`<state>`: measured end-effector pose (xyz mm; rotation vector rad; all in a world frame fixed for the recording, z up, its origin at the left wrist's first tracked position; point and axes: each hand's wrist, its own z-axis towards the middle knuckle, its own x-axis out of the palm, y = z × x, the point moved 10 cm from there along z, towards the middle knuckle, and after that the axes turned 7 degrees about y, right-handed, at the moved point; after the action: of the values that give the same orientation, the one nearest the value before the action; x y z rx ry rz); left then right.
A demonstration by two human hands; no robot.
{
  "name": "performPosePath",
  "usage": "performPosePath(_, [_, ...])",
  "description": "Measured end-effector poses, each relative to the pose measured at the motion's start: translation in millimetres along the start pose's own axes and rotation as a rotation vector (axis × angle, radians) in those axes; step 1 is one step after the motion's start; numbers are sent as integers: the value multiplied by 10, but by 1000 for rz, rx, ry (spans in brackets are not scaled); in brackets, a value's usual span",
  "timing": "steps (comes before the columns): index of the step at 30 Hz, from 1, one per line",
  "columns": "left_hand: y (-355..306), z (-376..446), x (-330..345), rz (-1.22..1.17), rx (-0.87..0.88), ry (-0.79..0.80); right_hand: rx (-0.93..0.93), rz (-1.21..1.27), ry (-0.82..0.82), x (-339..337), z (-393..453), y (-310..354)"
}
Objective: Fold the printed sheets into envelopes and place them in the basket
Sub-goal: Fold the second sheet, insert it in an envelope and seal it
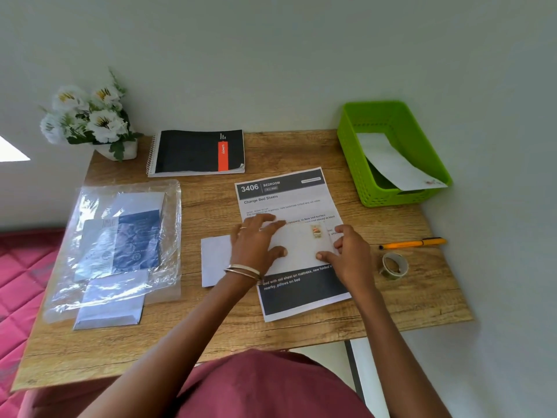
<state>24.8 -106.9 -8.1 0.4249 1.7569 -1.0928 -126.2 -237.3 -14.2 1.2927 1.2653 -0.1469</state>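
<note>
landmark: white printed sheet with dark header "3406 BEDROOM" point(289, 206) is lying flat at mid wooden desk point(241, 324), all places given from it
envelope: white rectangular paper envelope with small stamp point(301, 245) is lying across the sheet's middle, left end sticking out past the sheet's left edge
left hand point(256, 242): is resting palm down on the envelope's left part, fingers spread flat and pressing, fingertips reaching the envelope's top edge, thumb on its lower part; bangles at wrist
right hand point(349, 251): is sitting at the envelope's right end, fingers curled, thumb and fingertips pinching that end's edge
basket: green perforated plastic basket point(391, 152) is standing up-right of the sheet, one white envelope point(394, 164) leaning inside
pen: orange pen point(413, 243) is lying right of the sheet
tape: small roll of tape point(394, 266) is lying right of the sheet, just below pen
notebook: black spiral notebook with red strip point(197, 152) is lying above-left of the sheet
plastic bag: clear plastic bag holding spare envelopes point(120, 242) is lying well left of the sheet
flowers: white artificial flowers in white pot point(90, 116) are standing far upper-left
</note>
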Motion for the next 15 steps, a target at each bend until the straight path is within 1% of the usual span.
performPosePath(2, [171,-65,-57,164,-64,60,14,9,-37,27,-45,-30])
performPosePath(6, [346,-135,-109,274,-60,126,50,48,-76,34,-75,-60])
performPosePath(9, [404,-127,-101,283,-56,128,78,75,-96,30,-99,-69])
performPosePath(11, [437,-96,-76,262,-60,156,103,95,-94,37,-112,-89])
performPosePath(15, [500,-20,-55,186,-70,226,146,169,-48,26,-121,-95])
